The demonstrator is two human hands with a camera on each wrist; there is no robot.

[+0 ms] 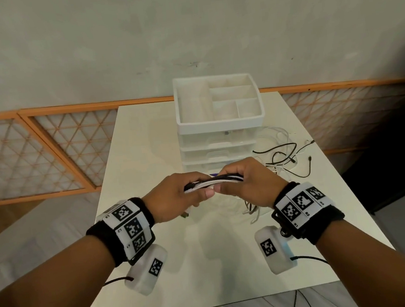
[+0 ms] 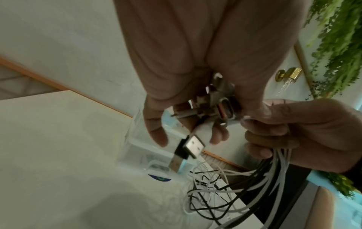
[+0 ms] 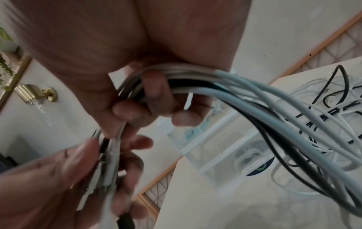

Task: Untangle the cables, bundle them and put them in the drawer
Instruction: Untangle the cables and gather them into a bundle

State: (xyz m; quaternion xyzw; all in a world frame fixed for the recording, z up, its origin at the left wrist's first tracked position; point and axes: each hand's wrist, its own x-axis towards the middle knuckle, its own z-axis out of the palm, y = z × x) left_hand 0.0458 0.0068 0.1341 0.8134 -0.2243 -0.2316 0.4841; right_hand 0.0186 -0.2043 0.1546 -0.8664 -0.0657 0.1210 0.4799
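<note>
drawer unit at table's back, loose cables right of it

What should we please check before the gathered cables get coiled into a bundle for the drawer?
1. Left hand grips the plug ends of the black and white cables: ok.
2. Right hand holds the same strands a little further along: ok.
3. Plug ends lined up evenly: not ok; one silver USB plug hangs below the rest.
4. Trailing lengths untangled: not ok; loops still cross on the white table.
5. Drawers of the clear plastic drawer unit open to receive the bundle: not ok; none is pulled out.
6. A tie for the bundle: cannot tell.
</note>
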